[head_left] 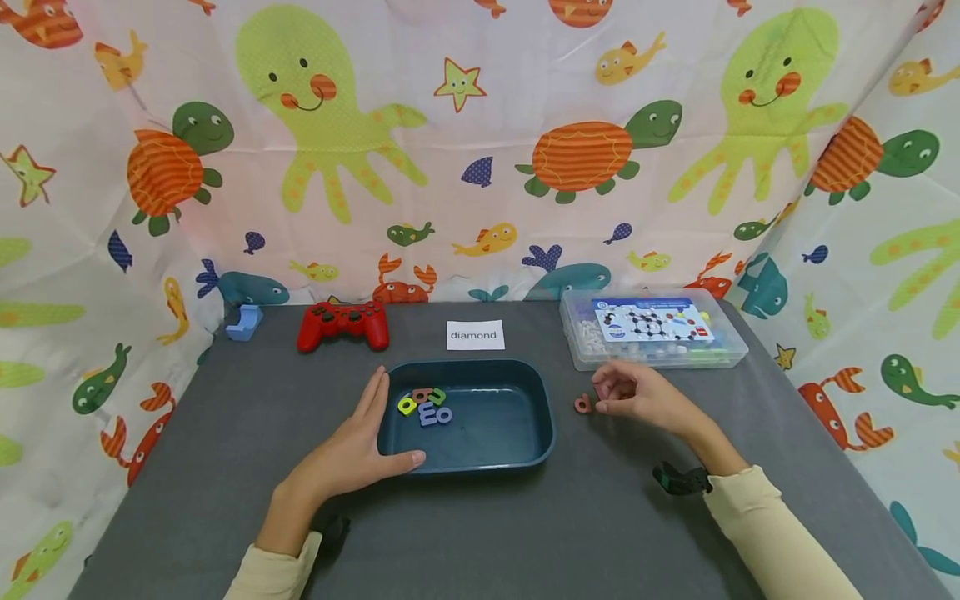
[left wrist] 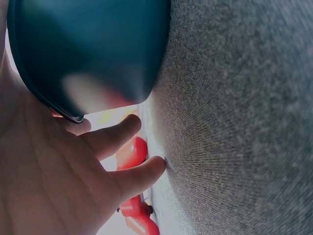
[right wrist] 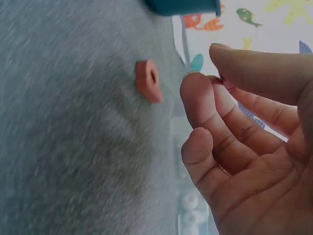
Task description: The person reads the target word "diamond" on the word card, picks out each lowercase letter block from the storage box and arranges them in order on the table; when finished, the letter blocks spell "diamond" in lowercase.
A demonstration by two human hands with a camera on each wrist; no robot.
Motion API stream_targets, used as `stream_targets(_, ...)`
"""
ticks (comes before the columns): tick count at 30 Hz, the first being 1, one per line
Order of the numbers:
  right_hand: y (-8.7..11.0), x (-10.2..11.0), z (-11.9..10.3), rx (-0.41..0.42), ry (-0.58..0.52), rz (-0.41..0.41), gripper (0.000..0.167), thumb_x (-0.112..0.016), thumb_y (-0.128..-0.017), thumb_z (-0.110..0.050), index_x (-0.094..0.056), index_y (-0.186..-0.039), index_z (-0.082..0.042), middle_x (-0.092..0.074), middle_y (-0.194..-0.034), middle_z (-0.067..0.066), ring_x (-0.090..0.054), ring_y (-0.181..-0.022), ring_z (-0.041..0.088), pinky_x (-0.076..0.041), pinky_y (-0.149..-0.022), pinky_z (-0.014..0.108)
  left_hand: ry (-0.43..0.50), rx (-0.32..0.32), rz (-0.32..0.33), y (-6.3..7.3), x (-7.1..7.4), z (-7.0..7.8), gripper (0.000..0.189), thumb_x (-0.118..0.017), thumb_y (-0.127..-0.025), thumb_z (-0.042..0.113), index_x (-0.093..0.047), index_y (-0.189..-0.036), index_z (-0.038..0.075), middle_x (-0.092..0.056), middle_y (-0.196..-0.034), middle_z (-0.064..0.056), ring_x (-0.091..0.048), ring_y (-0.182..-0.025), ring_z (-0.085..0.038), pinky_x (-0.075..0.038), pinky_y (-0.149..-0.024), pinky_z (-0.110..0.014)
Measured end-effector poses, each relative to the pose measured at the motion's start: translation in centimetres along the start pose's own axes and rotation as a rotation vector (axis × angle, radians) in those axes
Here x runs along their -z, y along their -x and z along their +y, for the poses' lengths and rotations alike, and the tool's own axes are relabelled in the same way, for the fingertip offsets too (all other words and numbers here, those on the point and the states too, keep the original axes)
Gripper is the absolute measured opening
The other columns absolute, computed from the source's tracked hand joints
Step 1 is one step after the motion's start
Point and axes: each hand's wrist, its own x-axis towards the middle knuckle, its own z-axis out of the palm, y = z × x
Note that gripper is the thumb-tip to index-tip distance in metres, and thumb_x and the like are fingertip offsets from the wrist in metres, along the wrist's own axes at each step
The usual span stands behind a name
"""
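My left hand [head_left: 352, 446] rests against the left end of a dark teal tray [head_left: 487, 467], fingers fairly straight along its side and thumb over the near rim. Inside the tray, at its left, lie several coloured letters, among them a purple letter m [head_left: 427, 414] and a purple letter o [head_left: 445, 415]. To the right of the tray, my right hand [head_left: 637, 393] pinches a small dark reddish piece [right wrist: 227, 85] between thumb and fingers; its shape is mostly hidden. Beside those fingertips, a brownish-red letter d [head_left: 582, 404] lies on the table, apart from the hand.
Behind the tray lies a white card reading "diamond" [head_left: 476, 335]. A red game controller [head_left: 343, 325] and a light-blue object [head_left: 244, 322] are at the back left. A clear plastic case [head_left: 652, 329] stands at the back right, before a printed curtain [head_left: 480, 142].
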Motion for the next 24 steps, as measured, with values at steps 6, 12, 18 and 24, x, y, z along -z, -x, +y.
stream_targets(6, 0.4, 0.3, 1.0, -0.044, 0.036, -0.007, 0.031, -0.079, -0.096, -0.003, -0.063, -0.121, 0.006, -0.064, -0.099, 0.012, -0.062, -0.086, 0.024, -0.055, -0.073, 0.026, -0.001, 0.012, -0.003, -0.1, 0.0, 0.1, 0.131, -0.080, -0.088, 0.065, 0.007, -0.173, 0.014, 0.014, -0.179, -0.007, -0.013, -0.160, -0.046, -0.031, -0.116, -0.072)
stream_targets(12, 0.4, 0.0, 1.9, -0.062, 0.089, -0.005, 0.028, -0.081, -0.095, -0.003, -0.065, -0.118, 0.002, -0.064, -0.098, 0.010, -0.062, -0.085, 0.023, -0.054, -0.072, 0.027, -0.004, 0.021, -0.004, -0.1, 0.0, 0.1, 0.132, -0.080, -0.087, 0.065, 0.007, -0.173, 0.015, 0.014, -0.179, -0.007, -0.014, -0.160, -0.046, -0.032, -0.115, -0.073)
stream_targets(18, 0.0, -0.2, 2.7, -0.063, 0.155, 0.001, 0.027, -0.083, -0.093, -0.005, -0.067, -0.115, -0.003, -0.061, -0.094, 0.007, -0.059, -0.081, 0.022, -0.051, -0.070, 0.028, 0.005, 0.026, -0.009, -0.1, -0.1, 0.1, 0.132, -0.079, -0.087, 0.065, 0.008, -0.173, 0.016, 0.015, -0.179, -0.006, -0.011, -0.161, -0.044, -0.032, -0.115, -0.072)
stream_targets(24, -0.4, -0.6, 3.0, -0.064, 0.192, 0.013, 0.025, -0.083, -0.093, -0.005, -0.068, -0.112, -0.005, -0.060, -0.090, 0.004, -0.056, -0.080, 0.021, -0.048, -0.068, 0.029, 0.011, 0.019, -0.011, -0.1, 0.0, 0.1, 0.131, -0.080, -0.088, 0.064, 0.008, -0.173, 0.016, 0.015, -0.179, -0.005, -0.011, -0.161, -0.044, -0.031, -0.116, -0.072)
